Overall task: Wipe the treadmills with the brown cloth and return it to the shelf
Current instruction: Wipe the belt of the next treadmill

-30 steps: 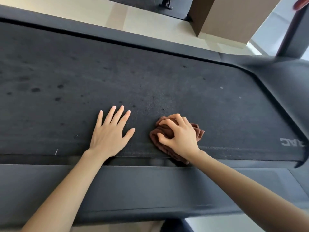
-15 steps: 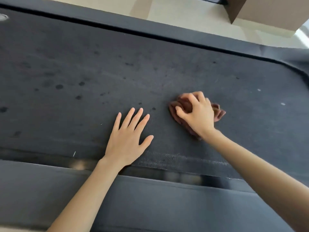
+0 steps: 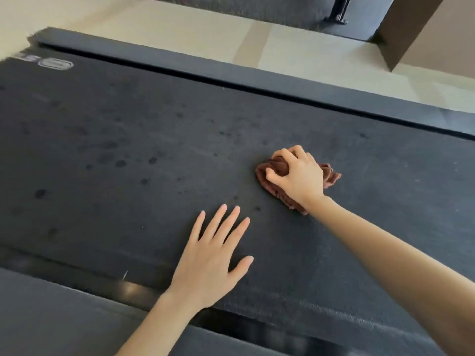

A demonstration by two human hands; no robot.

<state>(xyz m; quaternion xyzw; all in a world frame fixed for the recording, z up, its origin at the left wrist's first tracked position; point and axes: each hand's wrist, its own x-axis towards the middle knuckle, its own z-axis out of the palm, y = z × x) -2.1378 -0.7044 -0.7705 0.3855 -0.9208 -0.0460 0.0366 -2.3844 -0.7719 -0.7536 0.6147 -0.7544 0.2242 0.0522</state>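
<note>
The treadmill's dark belt (image 3: pixel 128 150) fills most of the view, speckled with dark spots on its left half. My right hand (image 3: pixel 298 176) grips the crumpled brown cloth (image 3: pixel 275 186) and presses it onto the belt right of centre. The cloth's edges stick out on both sides of the hand. My left hand (image 3: pixel 213 258) lies flat on the belt with fingers spread, nearer to me and left of the cloth, holding nothing.
Grey side rails run along the far edge (image 3: pixel 231 70) and the near edge (image 3: pixel 51 317) of the belt. Beyond lies a beige floor (image 3: pixel 192 29), a brown pillar (image 3: pixel 424 34) at top right, and a dark mat with equipment feet (image 3: pixel 339 11).
My right hand has pushed the cloth away from me, from the belt's near edge toward its middle. The left hand stays flat on the belt. The view has shifted left along the treadmill.
</note>
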